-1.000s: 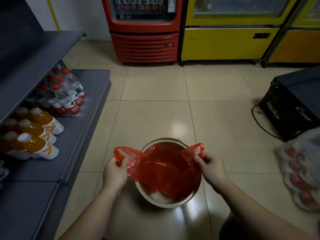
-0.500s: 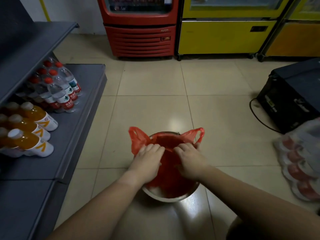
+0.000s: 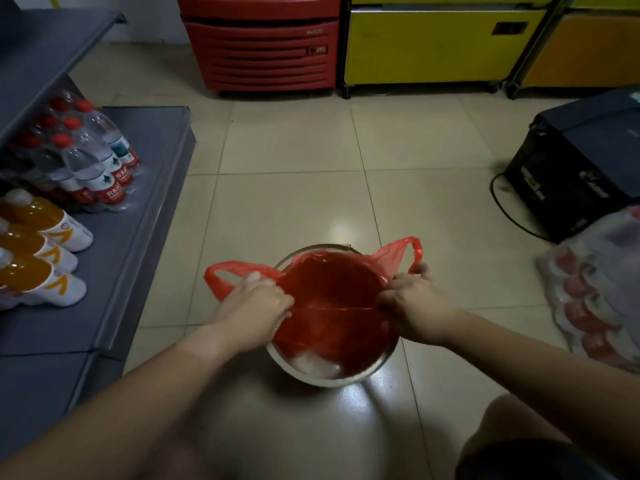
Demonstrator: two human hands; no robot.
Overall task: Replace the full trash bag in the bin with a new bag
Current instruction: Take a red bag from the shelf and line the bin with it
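Observation:
A round metal-rimmed bin (image 3: pixel 349 378) stands on the tiled floor in front of me. A red plastic bag (image 3: pixel 332 289) sits in it with its mouth spread wide and its two handle loops sticking out left and right. My left hand (image 3: pixel 256 303) grips the bag's left edge at the rim. My right hand (image 3: pixel 415 306) grips the bag's right edge by the right handle. Something white shows low in the bin at the near side.
A grey shelf (image 3: pixel 138 216) on the left holds water bottles (image 3: pixel 93 161) and orange drink bottles (image 3: pixel 38 258). Red (image 3: pixel 263 46) and yellow (image 3: pixel 433 43) coolers line the back. A black box (image 3: pixel 581 164) with a cable and a wrapped pack of bottles (image 3: pixel 602 292) sit at right.
My hands, together over the middle of the bag half a second ago, have moved apart to the bin's left and right sides and stretched the bag's mouth open.

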